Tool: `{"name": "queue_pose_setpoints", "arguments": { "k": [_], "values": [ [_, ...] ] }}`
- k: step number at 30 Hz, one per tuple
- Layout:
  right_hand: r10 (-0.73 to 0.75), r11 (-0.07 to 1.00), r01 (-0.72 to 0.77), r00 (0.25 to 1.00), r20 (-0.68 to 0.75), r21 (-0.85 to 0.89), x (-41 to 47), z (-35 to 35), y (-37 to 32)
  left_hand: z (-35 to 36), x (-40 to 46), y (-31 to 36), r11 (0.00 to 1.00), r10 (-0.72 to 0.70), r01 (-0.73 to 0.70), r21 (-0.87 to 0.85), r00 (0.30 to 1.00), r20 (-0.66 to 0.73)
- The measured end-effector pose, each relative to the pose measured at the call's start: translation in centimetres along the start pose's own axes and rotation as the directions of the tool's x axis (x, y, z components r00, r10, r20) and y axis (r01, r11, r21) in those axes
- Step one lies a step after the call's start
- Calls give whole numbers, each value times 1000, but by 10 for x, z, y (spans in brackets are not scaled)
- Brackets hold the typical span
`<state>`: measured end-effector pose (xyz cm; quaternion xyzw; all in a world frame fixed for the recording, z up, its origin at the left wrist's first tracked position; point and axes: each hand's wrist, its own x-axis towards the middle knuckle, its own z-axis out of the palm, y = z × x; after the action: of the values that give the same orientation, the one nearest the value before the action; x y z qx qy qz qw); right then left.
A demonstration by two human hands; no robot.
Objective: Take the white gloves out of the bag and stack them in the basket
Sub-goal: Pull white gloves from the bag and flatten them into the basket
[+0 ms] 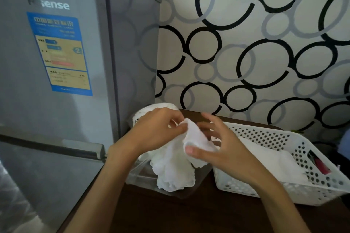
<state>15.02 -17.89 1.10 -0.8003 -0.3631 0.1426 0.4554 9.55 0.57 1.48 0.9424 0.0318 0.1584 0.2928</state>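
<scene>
A bunch of white gloves (176, 168) hangs above the table between both hands. My left hand (159, 128) pinches its upper edge from the left. My right hand (214, 145) grips the upper part from the right, thumb pressed on the cloth. Below and behind the gloves lies a clear plastic bag (140, 174), with more white cloth showing at its far end (157, 108). To the right stands a white perforated basket (303, 149), holding flat white gloves (274, 162).
A grey fridge (66, 81) stands close on the left, against the dark wooden table (170, 213). Patterned wallpaper with black and grey rings backs the table. A red object (322, 166) shows through the basket's right wall.
</scene>
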Motion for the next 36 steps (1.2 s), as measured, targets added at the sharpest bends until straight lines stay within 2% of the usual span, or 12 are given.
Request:
{"name": "queue_pose_setpoints", "arguments": {
  "k": [4,7,9,13,16,19,21,24,28,31,34,36],
  "values": [
    [-38,999,30,962,271,32,-6,-11,1,1,-1,-1,998,-25,25,-50,1000,12],
    [3,999,-16,946,324,39,-16,-19,-12,1,-1,3,999,-28,28,-44,1000,-10],
    [71,992,-44,968,241,-117,-20,-9,-20,0,-2,7,999,-25,22,-41,998,-66],
    [106,929,-125,992,-72,-348,-19,25,-27,1,-2,15,999,-11,3,-46,984,-177],
    [111,899,-171,979,-169,-404,-19,31,-29,1,-2,16,997,-9,-7,-72,973,-230],
    [6,897,-129,960,-280,-422,-20,12,-27,-2,-1,10,994,-19,-4,-112,979,-204],
    [-28,943,-71,957,-290,-326,-19,-9,-21,-6,-1,6,990,-22,2,-141,990,-138],
    [26,999,-31,969,-247,-15,-19,-35,-15,-7,-2,5,972,52,-52,-231,999,-3],
    [137,942,-46,956,-258,332,-18,-58,-3,-1,0,-1,972,122,-91,-214,983,136],
    [170,908,-45,948,-270,417,-19,-68,4,3,3,-4,965,120,-97,-245,989,81],
    [211,852,-50,944,-255,521,-22,-78,8,10,5,11,893,84,-56,-446,996,43],
    [207,792,-31,954,-219,610,-22,-79,8,18,5,21,846,12,4,-533,1000,27]
  ]
}}
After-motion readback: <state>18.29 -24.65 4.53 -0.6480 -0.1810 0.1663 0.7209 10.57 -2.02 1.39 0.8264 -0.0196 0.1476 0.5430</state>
